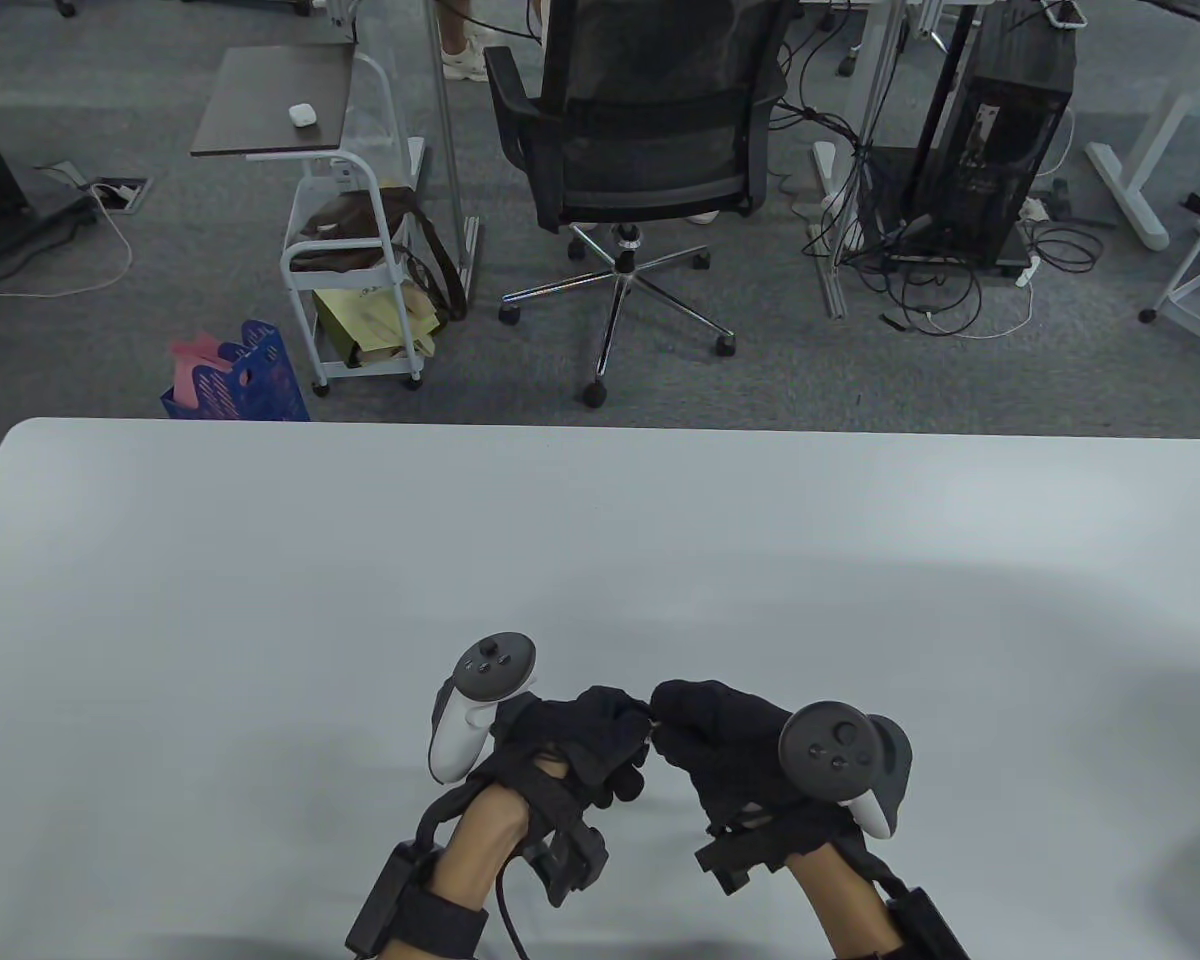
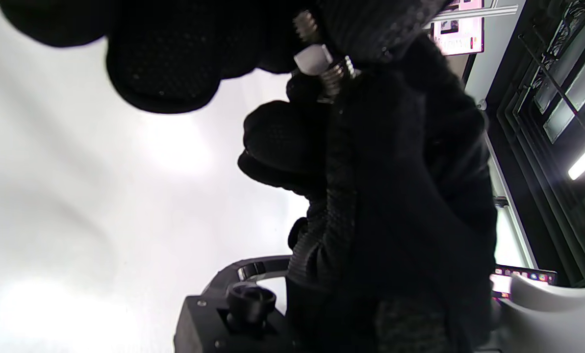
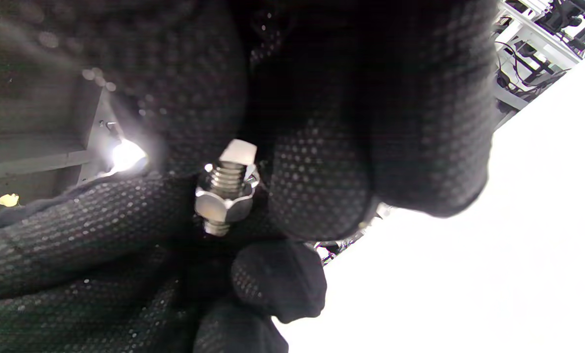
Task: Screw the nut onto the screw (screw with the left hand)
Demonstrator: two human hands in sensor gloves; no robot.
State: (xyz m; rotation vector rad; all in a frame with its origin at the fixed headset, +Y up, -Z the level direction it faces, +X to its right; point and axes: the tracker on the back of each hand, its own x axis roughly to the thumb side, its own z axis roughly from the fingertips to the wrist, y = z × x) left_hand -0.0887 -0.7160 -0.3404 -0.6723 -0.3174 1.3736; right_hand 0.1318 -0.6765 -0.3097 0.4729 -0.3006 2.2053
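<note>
Screw [image 3: 227, 177] upright — nut [image 3: 223, 206] threaded on.

Just a plain white table [image 1: 260, 560] with rounded corners here. Can't spot anything sitting directly on it. Its far edge backs onto grey carpet [image 1: 110, 330].

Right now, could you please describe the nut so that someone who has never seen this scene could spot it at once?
Start at the white table, near its front edge, where the left hand and right hand meet. Between their fingers sits a threaded silver screw. The nut is the six-sided metal collar around that screw's threads, the only faceted piece among black gloves.
</note>
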